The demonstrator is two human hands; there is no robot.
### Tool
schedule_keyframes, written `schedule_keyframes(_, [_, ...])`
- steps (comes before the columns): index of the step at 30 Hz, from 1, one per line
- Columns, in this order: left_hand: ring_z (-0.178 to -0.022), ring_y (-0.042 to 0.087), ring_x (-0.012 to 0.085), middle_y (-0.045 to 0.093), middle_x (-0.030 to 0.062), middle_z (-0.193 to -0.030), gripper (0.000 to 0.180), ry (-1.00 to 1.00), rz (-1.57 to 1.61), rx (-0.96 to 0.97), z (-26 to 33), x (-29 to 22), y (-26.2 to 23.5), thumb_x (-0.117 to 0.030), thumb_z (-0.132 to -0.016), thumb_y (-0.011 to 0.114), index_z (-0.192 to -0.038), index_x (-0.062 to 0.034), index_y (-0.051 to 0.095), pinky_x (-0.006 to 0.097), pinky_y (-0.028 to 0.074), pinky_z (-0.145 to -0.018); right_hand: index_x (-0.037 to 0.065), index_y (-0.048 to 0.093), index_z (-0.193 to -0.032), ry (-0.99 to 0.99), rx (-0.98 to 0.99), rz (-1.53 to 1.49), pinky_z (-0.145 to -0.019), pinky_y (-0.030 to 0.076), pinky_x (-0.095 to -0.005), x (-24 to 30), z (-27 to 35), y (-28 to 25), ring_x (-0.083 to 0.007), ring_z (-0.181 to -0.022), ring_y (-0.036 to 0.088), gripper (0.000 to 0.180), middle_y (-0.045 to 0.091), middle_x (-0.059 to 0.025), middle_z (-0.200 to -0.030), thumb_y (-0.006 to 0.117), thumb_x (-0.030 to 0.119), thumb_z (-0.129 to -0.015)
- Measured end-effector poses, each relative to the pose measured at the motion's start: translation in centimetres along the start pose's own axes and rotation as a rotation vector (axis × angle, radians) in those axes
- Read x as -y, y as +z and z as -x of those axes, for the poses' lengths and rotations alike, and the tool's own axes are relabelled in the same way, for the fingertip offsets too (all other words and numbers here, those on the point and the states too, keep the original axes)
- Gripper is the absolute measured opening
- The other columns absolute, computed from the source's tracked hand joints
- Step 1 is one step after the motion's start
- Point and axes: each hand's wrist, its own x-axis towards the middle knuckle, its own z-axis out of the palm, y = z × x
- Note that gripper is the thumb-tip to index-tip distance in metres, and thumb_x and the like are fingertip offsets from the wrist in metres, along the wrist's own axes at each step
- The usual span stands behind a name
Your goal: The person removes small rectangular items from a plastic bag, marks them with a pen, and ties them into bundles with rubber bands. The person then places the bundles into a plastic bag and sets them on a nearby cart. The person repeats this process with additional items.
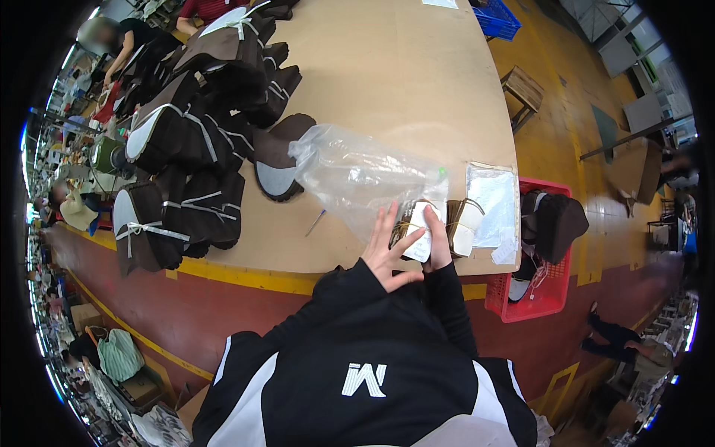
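Left hand (387, 259) fingers spread over white-topped bundle (418, 217); right hand (439, 244) grips its right side. Clear plastic bag (365, 165) lies just beyond.

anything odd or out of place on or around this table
Nothing looks spilled or damaged. Slightly odd: one brown piece lies flat beside the tied bundles, with no white tie visible, and dark pieces bulge over the rim of the red basket. The clear bag is merely crumpled.

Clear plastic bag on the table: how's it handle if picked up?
Probably floppy: the clear plastic bag is creased and bunched at one end. Likely light: the table shows through its thin-looking film. Its glossy surface may feel slippery.
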Motion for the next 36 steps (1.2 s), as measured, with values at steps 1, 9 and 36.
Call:
schedule_keyframes(1, [-0.14, 0.021, 0.0374, 0.01, 0.0232, -0.152, 0.073, -0.031, 0.069, 0.085, 0.0, 0.4, 0.3, -0.029, -0.073, 0.077, -0.137, -0.0149, 0.044, 0.044, 0.026, -0.109, 0.005, 0.05, -0.118, 0.005, 0.023, 0.014, -0.065, 0.052, -0.0254, 0.1, 0.0, 0.4, -0.012, -0.08, 0.063, 0.035, 0.062, -0.006, -0.096, 0.051, 0.031, -0.094])
schedule_keyframes(9, [-0.12, 0.047, 0.0324, 0.037, 0.0201, -0.14, 0.045, -0.156, 0.238, 0.119, -1.2, 4.7, -1.1, -0.037, -0.096, 0.049, -0.131, -0.009, 0.051, 0.037, 0.039, -0.098, 0.006, 0.054, -0.112, 0.201, 0.052, -0.079, -0.064, 0.053, -0.0261, -0.7, -1.3, 0.6, -0.013, -0.076, 0.064, 0.034, 0.064, -0.0044, -0.09, 0.052, 0.035, -0.094])
schedule_keyframes(36, [-0.082, 0.061, 0.0109, 0.063, 0.0046, -0.092, 0.032, -0.475, 0.2, -0.066, -2.9, 10.7, -1.5, -0.001, -0.083, 0.064, -0.114, -0.0059, 0.057, 0.025, 0.051, -0.073, 0.004, 0.058, -0.106, 0.426, 0.144, -0.382, -0.076, 0.054, -0.0374, -3.3, -3.1, -1.4, -0.0228, -0.084, 0.065, 0.034, 0.066, -0.0109, -0.095, 0.047, 0.034, -0.096])
